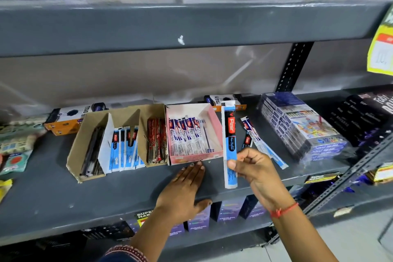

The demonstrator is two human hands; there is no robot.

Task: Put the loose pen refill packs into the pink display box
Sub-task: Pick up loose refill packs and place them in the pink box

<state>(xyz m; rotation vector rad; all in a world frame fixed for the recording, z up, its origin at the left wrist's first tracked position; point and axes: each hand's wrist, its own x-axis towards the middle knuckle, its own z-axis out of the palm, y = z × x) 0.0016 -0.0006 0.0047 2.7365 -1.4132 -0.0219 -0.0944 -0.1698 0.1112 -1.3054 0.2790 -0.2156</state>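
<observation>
The pink display box (214, 125) stands open on the grey shelf, with several blue-and-white refill packs (189, 136) leaning inside it. My right hand (255, 168) pinches a long blue, black and red refill pack (229, 144) near its lower end and holds it upright just right of the box. My left hand (185, 189) lies flat on the shelf, fingers spread, its fingertips touching the box's front wall. A few loose refill packs (258, 140) lie on the shelf to the right, partly hidden behind my right hand.
Left of the pink box stand brown cardboard boxes (89, 134) with refills in blue, red and dark packs. A shrink-wrapped stack of blue boxes (302, 125) sits to the right. The upper shelf (191, 23) hangs overhead. Orange-and-black cartons (68, 117) lie at the back.
</observation>
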